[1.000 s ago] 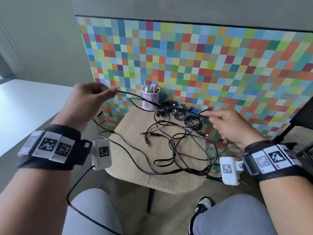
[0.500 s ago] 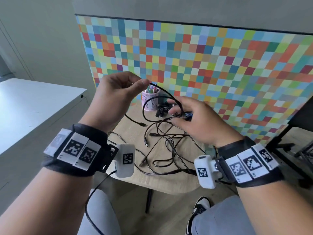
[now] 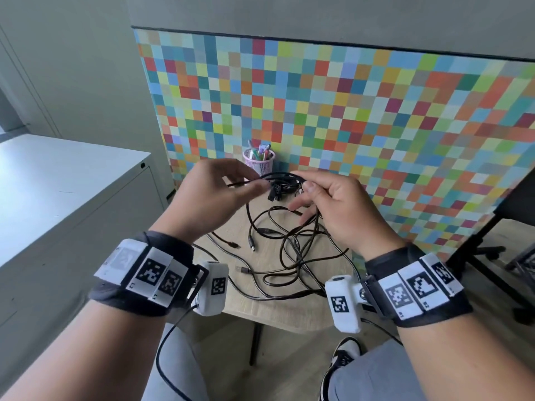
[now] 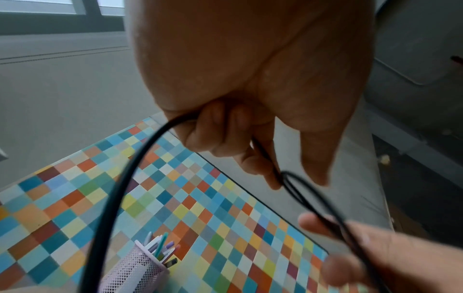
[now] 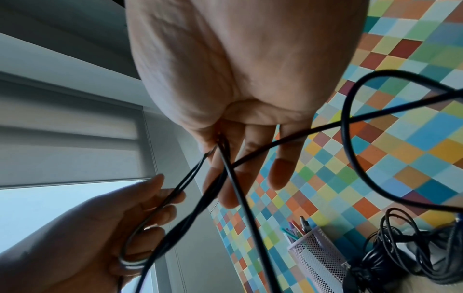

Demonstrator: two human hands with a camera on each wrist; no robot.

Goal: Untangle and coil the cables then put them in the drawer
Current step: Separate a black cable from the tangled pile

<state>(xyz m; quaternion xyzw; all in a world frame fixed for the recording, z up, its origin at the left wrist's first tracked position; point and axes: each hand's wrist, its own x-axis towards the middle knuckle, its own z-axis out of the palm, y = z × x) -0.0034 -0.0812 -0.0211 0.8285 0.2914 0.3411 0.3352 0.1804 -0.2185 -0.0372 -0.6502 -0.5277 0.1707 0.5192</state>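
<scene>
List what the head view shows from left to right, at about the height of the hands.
Grey cabinet → left hand → black cable held between the hands → right hand → checkered panel. The pink pen cup sits behind the hands, so I leave it out.

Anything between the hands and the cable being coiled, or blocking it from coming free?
Nothing between hands and cable: the left hand and right hand both pinch the black cable directly. Its lower run drops into the tangle of cables on the small table, which may snag it. No drawer is visibly open.
</scene>
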